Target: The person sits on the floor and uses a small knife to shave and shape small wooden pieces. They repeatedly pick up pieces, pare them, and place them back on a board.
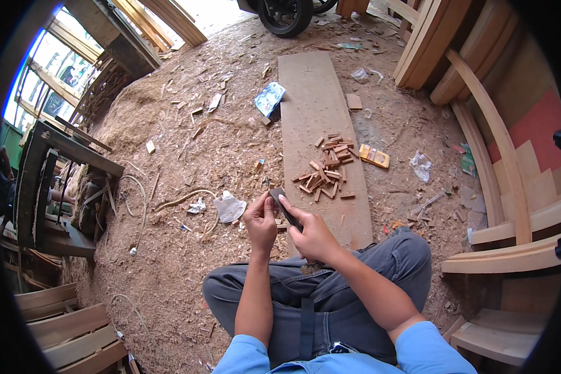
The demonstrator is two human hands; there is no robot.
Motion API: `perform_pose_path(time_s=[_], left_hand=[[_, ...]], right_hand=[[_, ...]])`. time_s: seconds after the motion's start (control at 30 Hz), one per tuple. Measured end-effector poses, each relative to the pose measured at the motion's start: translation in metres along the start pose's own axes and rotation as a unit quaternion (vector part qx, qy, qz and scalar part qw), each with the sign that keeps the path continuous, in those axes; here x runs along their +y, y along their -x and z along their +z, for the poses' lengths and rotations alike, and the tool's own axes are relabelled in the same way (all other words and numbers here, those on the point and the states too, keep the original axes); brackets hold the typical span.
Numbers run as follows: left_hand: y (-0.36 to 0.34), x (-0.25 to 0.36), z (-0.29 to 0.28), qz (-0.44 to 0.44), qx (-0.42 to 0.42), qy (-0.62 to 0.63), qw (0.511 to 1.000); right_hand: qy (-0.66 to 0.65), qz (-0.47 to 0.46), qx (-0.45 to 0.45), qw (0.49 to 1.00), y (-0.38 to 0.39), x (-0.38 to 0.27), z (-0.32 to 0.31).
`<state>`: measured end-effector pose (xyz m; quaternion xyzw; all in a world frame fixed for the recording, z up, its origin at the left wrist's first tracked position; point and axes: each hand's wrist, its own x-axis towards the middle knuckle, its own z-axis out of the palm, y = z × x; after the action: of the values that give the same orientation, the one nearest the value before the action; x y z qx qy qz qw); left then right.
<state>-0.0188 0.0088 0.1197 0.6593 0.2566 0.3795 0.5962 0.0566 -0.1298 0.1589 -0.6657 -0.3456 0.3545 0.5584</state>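
My right hand [313, 237] is closed around a dark, flat, file-like bar [285, 209], its index finger stretched along the top. Beside it, my left hand [260, 223] is closed in a pinch against the bar's far end. Whatever sits between the left fingertips is too small and hidden to name. Both hands are above my crossed legs, at the near end of a long wooden board [308, 93] on the ground. Just beyond the hands, a loose heap of small reddish-brown wood pieces [330, 165] lies on that board.
Wood shavings cover the ground. A yellow packet [374, 156] lies right of the board, a blue-white plastic wrapper [269, 99] at its left edge. A cord [144, 212] runs at left near a dark frame [37, 187]. Timber [430, 43] leans at right; a wheel [285, 15] stands at the far end.
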Motion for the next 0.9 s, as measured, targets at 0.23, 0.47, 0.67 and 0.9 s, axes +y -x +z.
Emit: perform_pose_path(time_s=[0.23,0.47,0.67,0.9], left_hand=[[-0.001,-0.012,0.006,-0.024,0.016,-0.098,0.995],[0.014,-0.011,0.001,-0.090,0.001,0.014,0.996],[0.002,-0.018,-0.001,-0.113,0.043,0.059,0.991],[-0.001,-0.025,0.002,-0.077,0.027,0.052,0.995]], right_hand=[[-0.091,0.082,0.036,0.992,-0.021,-0.012,0.000],[-0.188,0.130,0.240,0.944,-0.026,-0.036,-0.067],[-0.123,0.017,0.030,0.992,-0.013,0.015,0.007],[-0.031,0.031,0.006,0.999,-0.010,-0.008,0.002]])
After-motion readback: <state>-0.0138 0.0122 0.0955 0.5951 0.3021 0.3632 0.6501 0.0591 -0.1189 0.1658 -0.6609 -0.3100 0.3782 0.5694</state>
